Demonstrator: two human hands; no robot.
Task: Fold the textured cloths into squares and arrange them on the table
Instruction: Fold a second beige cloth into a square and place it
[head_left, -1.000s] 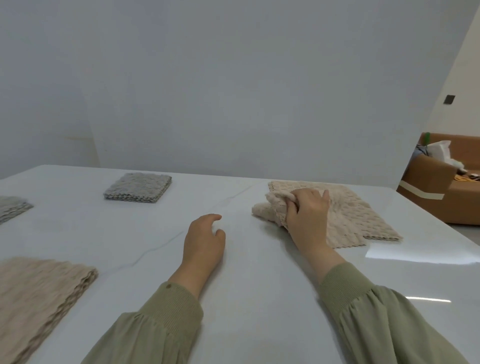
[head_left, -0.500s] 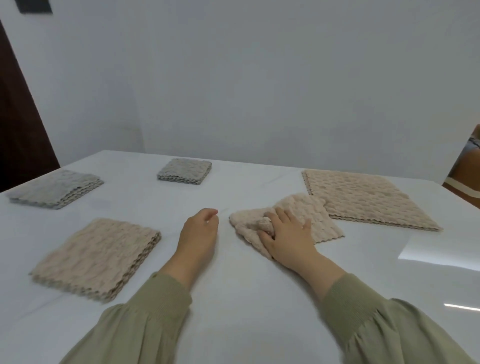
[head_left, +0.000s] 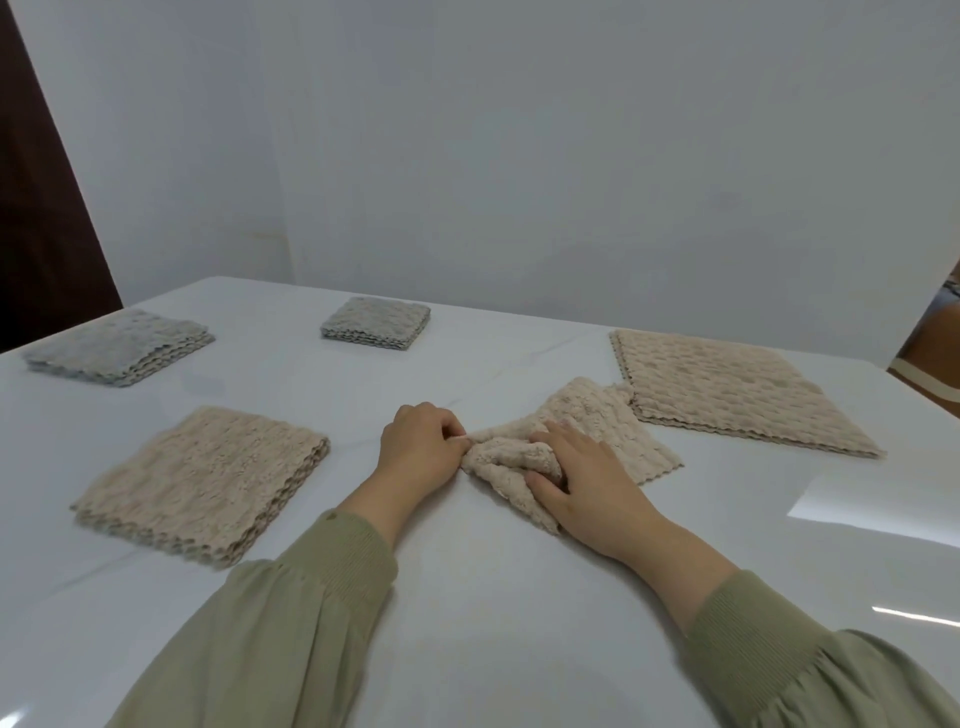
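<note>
Left hand (head_left: 421, 452) pinches the cloth (head_left: 608, 415) at its near corner; right hand (head_left: 587, 483) grips its bunched middle on the desk (head_left: 467, 597).

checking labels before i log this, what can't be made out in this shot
Head view only:
1. Bunched middle of the loose beige cloth: covered by the right hand gripping it, so its folds cannot be read.
2. How much of its corner the left hand pinches: hidden behind that hand's curled fingers.
3. Layers in the flat beige pile: too small to count.
4. Brown thing at the right: cut off by the frame edge.
</note>
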